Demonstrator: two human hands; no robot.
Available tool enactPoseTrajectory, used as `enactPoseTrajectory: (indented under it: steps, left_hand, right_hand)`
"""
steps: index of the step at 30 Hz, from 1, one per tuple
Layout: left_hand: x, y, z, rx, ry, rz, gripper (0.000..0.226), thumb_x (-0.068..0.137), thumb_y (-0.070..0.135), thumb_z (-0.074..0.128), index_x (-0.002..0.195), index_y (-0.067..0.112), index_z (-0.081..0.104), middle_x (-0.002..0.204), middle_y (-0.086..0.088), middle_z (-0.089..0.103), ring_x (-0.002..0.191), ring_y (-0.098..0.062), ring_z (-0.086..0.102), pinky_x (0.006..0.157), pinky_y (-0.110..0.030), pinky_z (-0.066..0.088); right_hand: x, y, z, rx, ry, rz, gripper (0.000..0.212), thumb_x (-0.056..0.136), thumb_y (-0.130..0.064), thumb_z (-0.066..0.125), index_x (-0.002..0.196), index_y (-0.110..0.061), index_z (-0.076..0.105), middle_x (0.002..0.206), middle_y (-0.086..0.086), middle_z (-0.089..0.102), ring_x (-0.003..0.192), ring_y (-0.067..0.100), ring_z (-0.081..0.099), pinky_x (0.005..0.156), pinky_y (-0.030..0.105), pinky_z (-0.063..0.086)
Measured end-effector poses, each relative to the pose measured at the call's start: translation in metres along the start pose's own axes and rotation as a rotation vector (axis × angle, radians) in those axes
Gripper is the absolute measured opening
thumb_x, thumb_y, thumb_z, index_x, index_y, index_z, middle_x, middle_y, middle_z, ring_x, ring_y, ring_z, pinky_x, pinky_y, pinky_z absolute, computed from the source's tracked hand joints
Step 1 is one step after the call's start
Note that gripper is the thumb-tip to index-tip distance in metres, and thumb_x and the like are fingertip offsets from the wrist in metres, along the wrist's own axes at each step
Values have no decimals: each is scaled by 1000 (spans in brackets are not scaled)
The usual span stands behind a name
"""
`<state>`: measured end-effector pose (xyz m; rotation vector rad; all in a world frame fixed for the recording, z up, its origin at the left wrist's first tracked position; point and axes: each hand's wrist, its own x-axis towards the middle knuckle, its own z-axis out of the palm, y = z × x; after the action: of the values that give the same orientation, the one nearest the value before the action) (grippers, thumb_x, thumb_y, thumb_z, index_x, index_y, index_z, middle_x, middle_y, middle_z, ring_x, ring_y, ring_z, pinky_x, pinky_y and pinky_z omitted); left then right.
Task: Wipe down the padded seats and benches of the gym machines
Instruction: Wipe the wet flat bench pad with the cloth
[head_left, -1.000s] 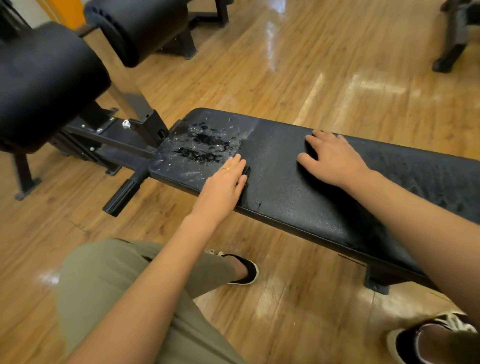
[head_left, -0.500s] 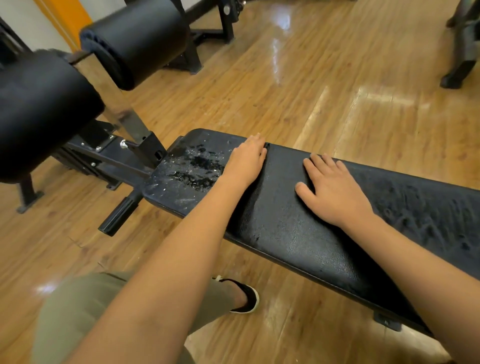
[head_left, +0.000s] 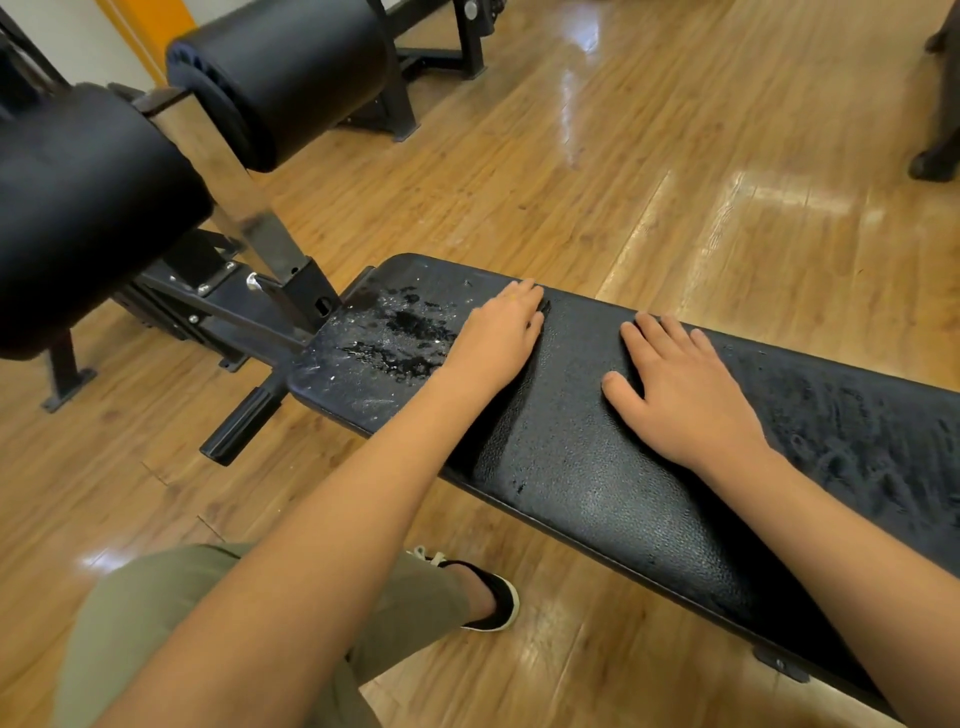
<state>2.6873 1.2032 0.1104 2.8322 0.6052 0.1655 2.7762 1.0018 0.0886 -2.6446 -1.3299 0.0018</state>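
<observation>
Padded surface (head_left: 597, 467) lies across, left to right. Left hand (head_left: 496, 338) flat, fingers straight, pressing beside wet droplets (head_left: 400, 332); anything under my palm is hidden. Right hand (head_left: 680, 395) flat, released, bracing. Judgement: sweep left through the droplets with overlapping, even strokes

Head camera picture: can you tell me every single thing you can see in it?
bench: one, black, across the middle
wet spots: one patch, shiny, on the bench's left end
roller pads: two, black, upper left
handle: one, black, below the bench's left end
floor: one, brown wood, all around
shoe: one, black, bottom middle
trouser leg: one, olive green, bottom left
left hand: one, flat on the bench beside the wet spots
right hand: one, flat on the bench further right
</observation>
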Motion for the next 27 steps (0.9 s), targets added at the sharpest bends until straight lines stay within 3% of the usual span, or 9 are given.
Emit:
enactPoseTrajectory:
  steps: [3,5,7,8,10,13,16,20,27]
  left_hand:
    - [42,-1,-1,65,-34,-10,26,105,20,39,116,4,56,135,-15,55,120,-35,53,87,-47,45]
    - [54,-3,-4,80,-36,-28,20,104,20,40,96,6,51,110,-14,60,100,-36,59,69,-43,39]
    - [48,-5,-5,45,-14,-22,16,102,17,40,92,9,47,96,-10,56,90,-35,58,65,-39,35]
    - [36,-6,-5,16,-6,-13,14,102,16,40,96,8,49,98,-10,57,95,-36,59,67,-41,40]
    - [3,-12,-2,-31,1,0,25,103,17,40,121,8,55,126,-12,60,123,-34,54,91,-49,48]
    - [-60,-19,-4,-78,16,-23,42,105,21,41,147,16,45,156,-1,40,147,-20,32,110,-47,37]
    - [-98,-22,-7,-91,-18,-46,45,106,25,40,151,20,40,160,5,32,149,-11,24,114,-42,32]
    - [-76,-14,-9,-56,-14,-36,44,107,23,39,150,16,40,160,0,32,149,-16,26,114,-40,33]
    - [-74,-16,-7,-89,11,-68,44,107,22,40,150,17,41,160,0,33,148,-17,27,113,-49,36]
  right_hand:
    - [0,0,-1,-3,3,-9,74,94,-56,21,152,-12,33,161,8,29,150,27,19,122,46,16]
    - [-1,0,-1,-1,1,-14,74,94,-56,21,152,-11,33,161,8,29,150,27,20,122,46,17]
    - [-1,1,-1,3,1,-15,74,94,-56,21,152,-11,33,161,8,29,150,27,20,122,46,16]
    - [-1,1,0,3,0,-14,75,94,-56,20,152,-11,33,161,8,29,150,27,20,122,46,16]
    - [-1,1,1,5,0,-12,75,94,-57,20,152,-12,33,161,8,29,149,28,20,122,46,16]
    - [0,2,1,5,4,-16,74,95,-56,21,152,-11,33,160,8,30,149,28,20,122,47,17]
    - [-1,1,0,5,-5,-20,70,98,-54,24,152,-11,33,160,8,29,148,28,20,122,46,17]
    - [0,1,-1,-3,-17,-21,73,96,-55,20,152,-11,33,161,9,28,149,27,20,122,46,17]
    - [-2,0,-2,-11,-23,-20,76,94,-57,17,152,-11,33,160,8,29,148,27,20,121,46,18]
